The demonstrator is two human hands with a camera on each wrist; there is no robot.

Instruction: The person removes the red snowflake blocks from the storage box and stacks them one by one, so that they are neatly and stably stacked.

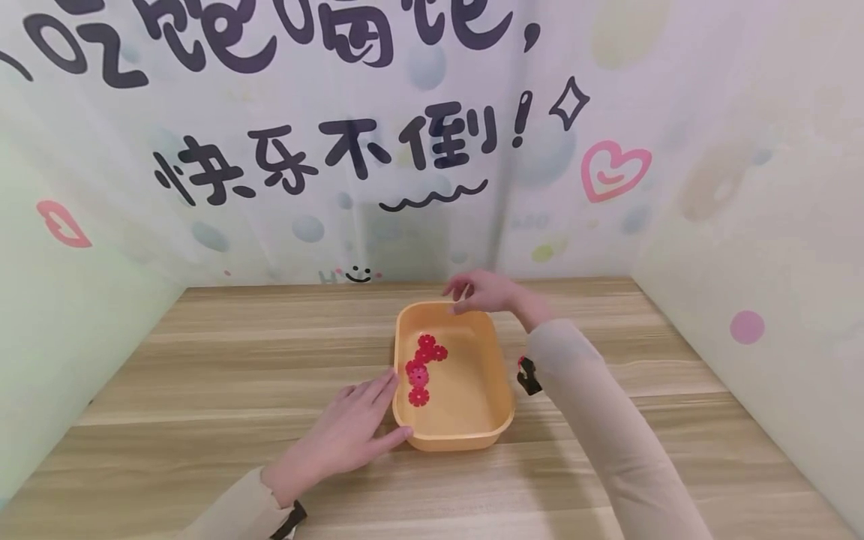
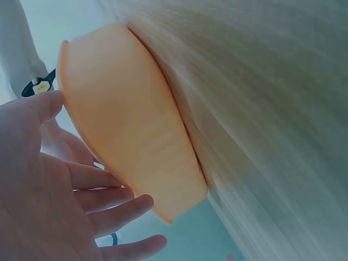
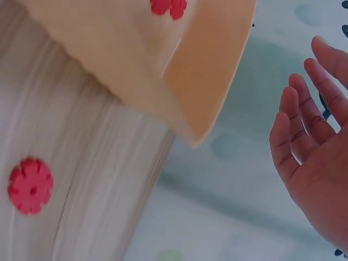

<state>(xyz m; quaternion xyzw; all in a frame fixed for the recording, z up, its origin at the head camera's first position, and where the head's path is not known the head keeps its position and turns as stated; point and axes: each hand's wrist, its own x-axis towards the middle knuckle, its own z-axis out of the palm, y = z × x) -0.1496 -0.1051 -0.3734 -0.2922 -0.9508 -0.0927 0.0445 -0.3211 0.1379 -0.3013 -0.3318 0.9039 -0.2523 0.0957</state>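
An orange plastic basin (image 1: 469,386) sits on the table with several red and pink notched snowflake discs (image 1: 418,376) along its left side. My left hand (image 1: 347,429) rests against the basin's near-left rim, fingers straight and thumb at the front corner. In the left wrist view its fingertips lie along the rim of the basin (image 2: 122,109). Over the far rim hovers my right hand (image 1: 487,291), fingers loosely bent and holding nothing; the right wrist view shows its palm free too. One red snowflake disc (image 3: 31,186) lies on the table outside the basin.
The wood-grain table (image 1: 236,360) ends at a printed curtain (image 1: 304,240) behind the basin. Pale walls (image 1: 756,225) rise on both sides. A black wrist strap piece (image 1: 529,376) shows beside the right sleeve.
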